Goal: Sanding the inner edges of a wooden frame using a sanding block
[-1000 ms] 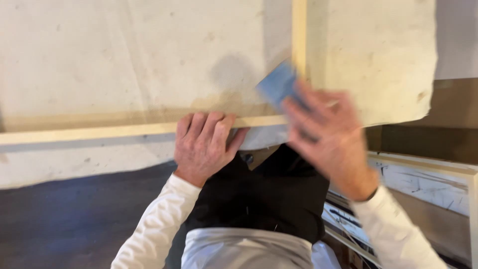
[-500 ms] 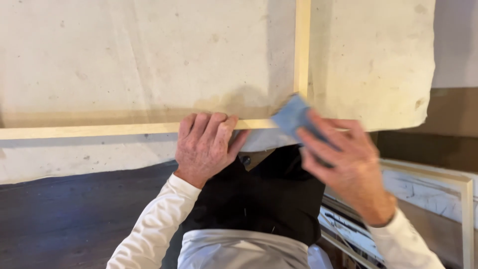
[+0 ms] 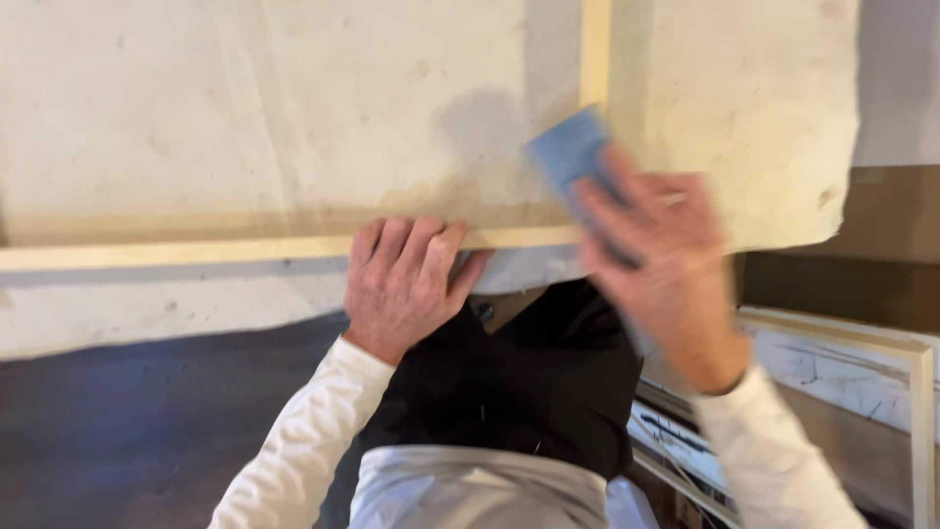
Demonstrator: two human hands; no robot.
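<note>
Gripping the near rail of a pale wooden frame [image 3: 245,250], the left hand [image 3: 406,284] curls its fingers [image 3: 421,240] over the top edge, closed on the wood, which looks meant to pin the frame down while the other hand works. The right hand [image 3: 661,260] is blurred with motion; its fingers are closed around a blue block [image 3: 568,152], probably a sanding block, pressed flat at the corner where the near rail meets the upright rail [image 3: 594,49]. Holding the block flat would keep its face square to the joint. A cream sheet [image 3: 294,108] lies stretched beneath and behind the frame, its rough edge hanging past the rail on the near side and at the right. The frame rests above the person's lap, against a dark apron [image 3: 529,382], so both hands can reach the corner. More frames [image 3: 881,362] lean lower right, well apart from the work.
</note>
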